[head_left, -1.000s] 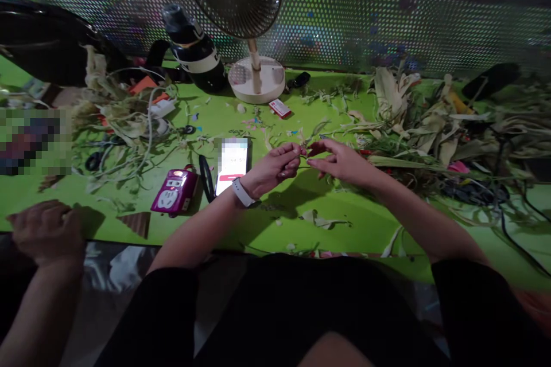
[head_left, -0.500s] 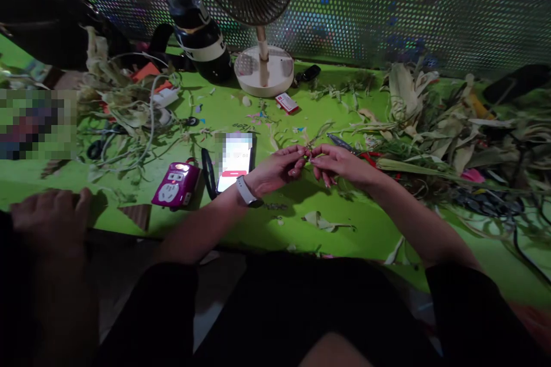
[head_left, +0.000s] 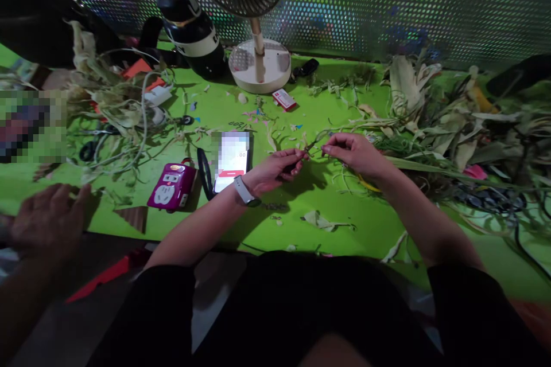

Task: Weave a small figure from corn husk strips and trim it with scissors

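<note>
My left hand (head_left: 284,165), with a watch (head_left: 247,192) on its wrist, pinches a thin plant sprig (head_left: 317,139) between thumb and fingertips. The sprig points up and to the right, above the green table. Just to the right, my right hand (head_left: 355,155) has its thumb and forefinger pressed together. Whatever lies in that pinch is too small to make out. A small gap separates the two hands. Left of my left forearm is a lit phone (head_left: 232,157), and a dry leaf scrap (head_left: 321,221) lies below the hands.
Dried husks and stems (head_left: 430,109) heap up on the right. At the back stand a fan (head_left: 259,66) and a black bottle (head_left: 191,34). A purple socket block (head_left: 173,186) and cable sit at left. Another person's hand (head_left: 47,218) rests at the table edge.
My right hand has moved right, away from my left hand, and its fingers have drawn together. My left hand keeps its pinch on the sprig. The view has shifted slightly.
</note>
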Motion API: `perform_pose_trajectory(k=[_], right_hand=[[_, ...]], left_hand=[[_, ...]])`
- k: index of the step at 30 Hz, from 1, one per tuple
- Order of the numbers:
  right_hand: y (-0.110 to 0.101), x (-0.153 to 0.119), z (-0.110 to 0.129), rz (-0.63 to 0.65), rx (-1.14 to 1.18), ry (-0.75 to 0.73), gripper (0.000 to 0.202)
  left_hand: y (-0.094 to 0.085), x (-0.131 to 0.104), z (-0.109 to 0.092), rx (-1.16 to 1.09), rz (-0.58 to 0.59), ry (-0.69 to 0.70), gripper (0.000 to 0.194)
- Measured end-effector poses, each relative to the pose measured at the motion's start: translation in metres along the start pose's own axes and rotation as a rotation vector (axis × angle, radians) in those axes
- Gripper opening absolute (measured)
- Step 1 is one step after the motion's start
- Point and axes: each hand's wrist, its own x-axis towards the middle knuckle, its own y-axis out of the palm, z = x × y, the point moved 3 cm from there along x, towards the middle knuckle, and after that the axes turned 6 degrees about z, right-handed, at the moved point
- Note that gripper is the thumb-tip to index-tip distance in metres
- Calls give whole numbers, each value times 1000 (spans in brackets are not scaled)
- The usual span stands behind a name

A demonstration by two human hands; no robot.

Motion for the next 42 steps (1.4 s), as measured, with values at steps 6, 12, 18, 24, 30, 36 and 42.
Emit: perform_pose_trajectory(k=[6, 12, 18, 24, 30, 36, 42], right_hand=[[-7, 1, -1, -63, -49, -6, 23], [-11, 1, 2, -125, -88, -5, 20], [-15, 1, 3, -160, -71, -34, 20], [-18, 1, 7, -165, -84, -33, 18], [-20, 0, 5, -183, -98, -19, 17], [-24, 0, 2, -193, -97, -28, 19], [-26, 1, -2, -209, -93, -34, 20]], left_hand=[[-2, 0, -1, 44, -13, -12, 6], [-3, 0, -1, 34, -1, -21, 6], [-5, 1, 1, 11, 50, -63, 9], [-3, -1, -1, 28, 59, -61, 10], [-3, -1, 0, 44, 78, -70, 11], [1, -4, -2, 58, 95, -92, 9], [4, -6, -3, 58, 117, -94, 12]])
